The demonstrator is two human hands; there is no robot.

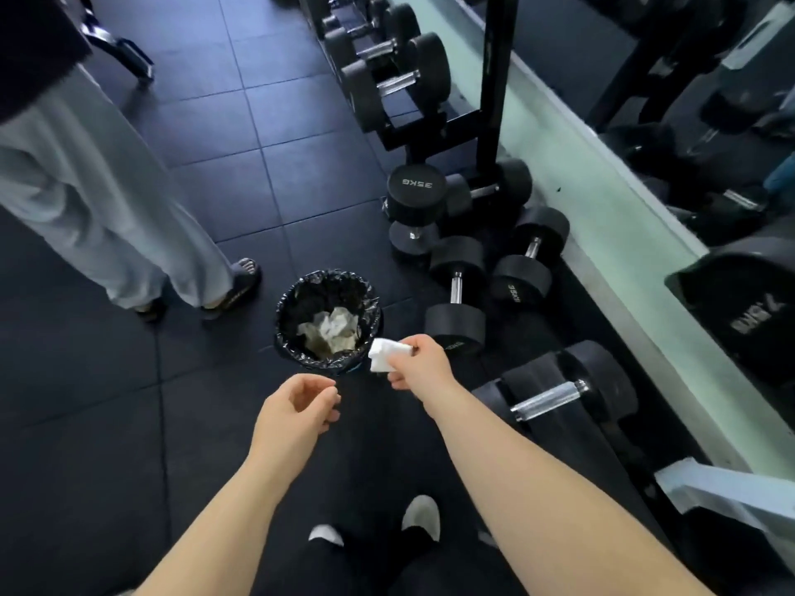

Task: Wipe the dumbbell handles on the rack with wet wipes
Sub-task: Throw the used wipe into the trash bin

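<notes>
White wipe (386, 355) pinched by right hand (423, 364) at bin rim (287, 344); left hand (297, 417) loose, empty.

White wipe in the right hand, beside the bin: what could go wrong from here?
1. The crumpled white wet wipe, pinched by the right hand, hangs at the rim of the small round black-bagged bin, not over its opening; released now, it may land on the dark tiled floor.
2. Loose black round-headed dumbbells lie on the floor beside the bin; a careless step could catch one.
</notes>
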